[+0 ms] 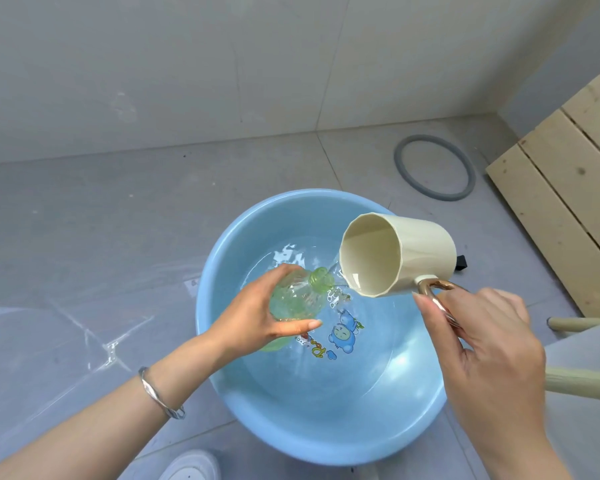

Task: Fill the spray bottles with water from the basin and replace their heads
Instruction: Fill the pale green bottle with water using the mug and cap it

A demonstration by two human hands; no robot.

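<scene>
Left hand (257, 313) fingers grip the bottle (297, 299); right hand (482, 337) pinches the cup (395, 254) handle

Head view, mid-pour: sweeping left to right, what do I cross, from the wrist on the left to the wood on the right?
Bracelet → left hand → bottle → cup → right hand → wooden slats.

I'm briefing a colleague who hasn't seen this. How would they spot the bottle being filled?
Find the blue basin on the floor. Over it the left hand grips the bottle, neck toward the cream cup. It alone is see-through green, headless.
</scene>
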